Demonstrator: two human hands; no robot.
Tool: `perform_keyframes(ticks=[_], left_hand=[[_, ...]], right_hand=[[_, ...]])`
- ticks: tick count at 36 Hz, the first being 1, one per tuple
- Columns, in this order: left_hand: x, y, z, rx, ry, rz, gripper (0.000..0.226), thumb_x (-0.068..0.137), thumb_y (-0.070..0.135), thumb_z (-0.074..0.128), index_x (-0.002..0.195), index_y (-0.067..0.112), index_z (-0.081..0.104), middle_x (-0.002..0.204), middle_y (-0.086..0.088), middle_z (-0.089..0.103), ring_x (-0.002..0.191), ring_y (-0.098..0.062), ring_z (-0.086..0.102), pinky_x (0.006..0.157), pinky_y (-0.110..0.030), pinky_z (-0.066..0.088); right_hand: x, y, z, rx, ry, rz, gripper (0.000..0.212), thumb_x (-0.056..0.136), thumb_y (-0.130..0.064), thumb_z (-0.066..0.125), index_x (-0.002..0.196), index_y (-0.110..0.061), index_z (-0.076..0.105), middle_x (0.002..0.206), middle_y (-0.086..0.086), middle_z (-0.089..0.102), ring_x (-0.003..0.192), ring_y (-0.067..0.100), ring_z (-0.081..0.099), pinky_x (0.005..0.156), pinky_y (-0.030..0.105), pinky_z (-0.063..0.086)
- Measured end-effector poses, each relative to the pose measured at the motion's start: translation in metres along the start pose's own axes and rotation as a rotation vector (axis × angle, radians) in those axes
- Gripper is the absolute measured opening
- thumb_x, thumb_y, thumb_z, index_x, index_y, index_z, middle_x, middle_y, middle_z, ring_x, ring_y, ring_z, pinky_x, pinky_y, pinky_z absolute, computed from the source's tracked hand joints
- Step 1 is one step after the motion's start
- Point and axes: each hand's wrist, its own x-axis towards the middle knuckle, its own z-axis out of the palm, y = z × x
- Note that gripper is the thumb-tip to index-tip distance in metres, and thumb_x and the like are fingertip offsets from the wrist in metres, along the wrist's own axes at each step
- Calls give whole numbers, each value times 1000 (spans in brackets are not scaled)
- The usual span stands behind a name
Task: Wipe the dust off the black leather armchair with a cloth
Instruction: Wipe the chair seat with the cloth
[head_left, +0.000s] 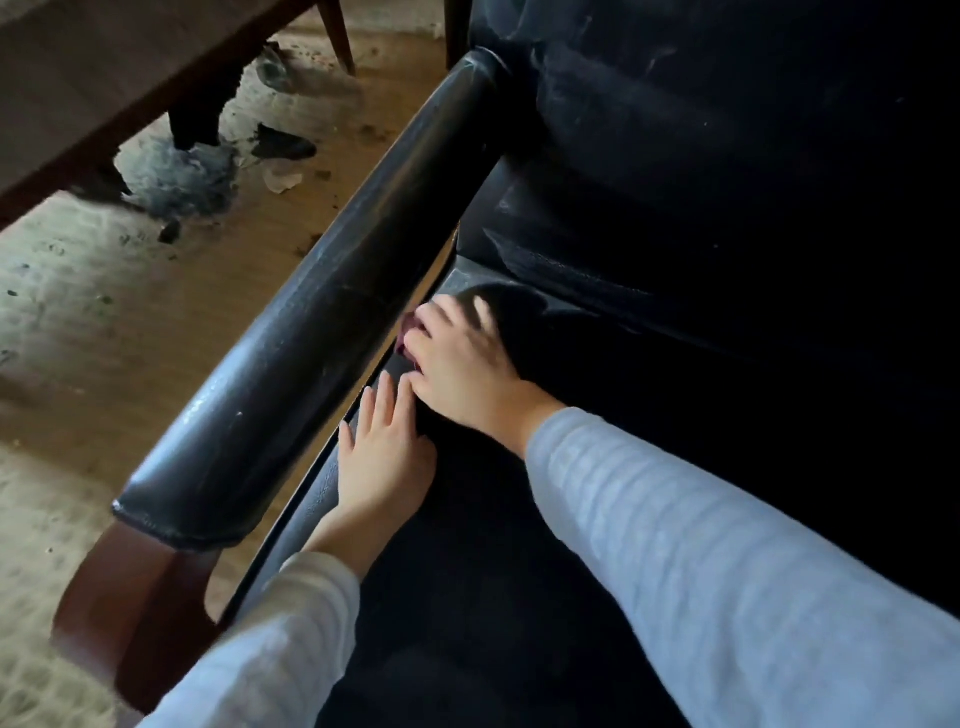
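Armchair: the black leather armchair (675, 260) fills the view from 12 to 5 o'clock.
Long axis: its near armrest (322, 322) runs from 7 o'clock up to 1 o'clock. The backrest is at 1 o'clock, so the chair faces 7 o'clock.
Cloth: a dark reddish cloth (409, 332), mostly hidden, sits at centre in the seam below the armrest.
Right hand: your right hand (462, 364) is blurred, its bent fingers clasping the cloth.
Left hand: your left hand (384, 457), just toward 7 o'clock, lies flat with straight fingers on the seat edge.
Risk: pushing toward 10 o'clock could lose the cloth in the gap or pack dust into the seam.
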Motion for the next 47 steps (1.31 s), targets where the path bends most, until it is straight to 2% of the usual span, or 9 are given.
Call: perform_keyframes(ticks=[2, 9, 13, 17, 21, 23, 27, 33, 47], left_hand=[[3, -1, 3, 32, -34, 5, 73, 94, 20, 41, 153, 21, -2, 160, -2, -9, 147, -20, -10, 119, -47, 2], [4, 1, 15, 9, -42, -20, 71, 94, 24, 35, 153, 20, -6, 160, -1, -13, 146, -16, -14, 119, -44, 0], [5, 7, 16, 19, -73, -59, 69, 96, 28, 31, 152, 18, -9, 159, -2, -16, 146, -18, -16, 117, -46, -2], [3, 8, 17, 61, -83, -71, 69, 97, 29, 29, 151, 16, -12, 158, -2, -19, 146, -19, -17, 118, -46, -1], [5, 9, 17, 96, -80, -83, 69, 97, 31, 27, 151, 15, -14, 158, -2, -20, 146, -18, -17, 119, -44, -1], [6, 8, 16, 100, -84, -76, 69, 97, 31, 27, 151, 16, -13, 158, -2, -20, 145, -17, -17, 119, -43, -1], [5, 6, 14, 99, -86, -68, 70, 96, 30, 28, 151, 17, -13, 158, -1, -19, 145, -16, -18, 120, -42, -1], [6, 7, 14, 81, -78, -74, 70, 96, 28, 30, 152, 18, -10, 159, -1, -18, 146, -16, -17, 120, -41, 0], [7, 1, 8, 31, -121, -33, 69, 96, 23, 32, 152, 21, -9, 159, 1, -17, 146, -16, -13, 120, -38, 1]], right_hand=[[7, 4, 14, -128, -71, -143, 36, 98, -23, 44, 132, -13, 46, 144, 6, 40, 143, 23, 21, 118, 47, 8], [11, 15, 38, -46, -245, -100, 57, 103, -26, 28, 153, -10, 7, 161, 6, 3, 148, 17, -1, 120, 39, -2], [11, 12, 44, -3, -220, -107, 54, 103, -22, 29, 152, -9, 12, 161, 8, 8, 148, 19, 1, 119, 36, -6], [11, 20, 42, -134, -191, -330, 51, 101, -16, 26, 151, -7, 18, 159, 10, 15, 148, 22, 8, 117, 40, -9], [19, 34, 39, -187, -181, -410, 51, 100, -16, 31, 150, -9, 24, 158, 9, 20, 147, 22, 14, 117, 47, -4], [22, 35, 40, -138, -164, -407, 49, 97, -13, 38, 146, -8, 36, 154, 11, 31, 144, 23, 26, 117, 50, 6], [23, 33, 49, -46, -109, -357, 47, 94, -11, 37, 140, -6, 47, 148, 12, 41, 139, 24, 36, 116, 50, 15], [33, 39, 42, -93, -130, -192, 51, 99, -15, 27, 151, -14, 25, 159, 3, 19, 147, 18, 12, 119, 41, 0], [64, 51, 30, -69, -147, 231, 53, 98, -14, 35, 150, -11, 25, 158, 6, 20, 146, 20, 15, 120, 41, 9]])
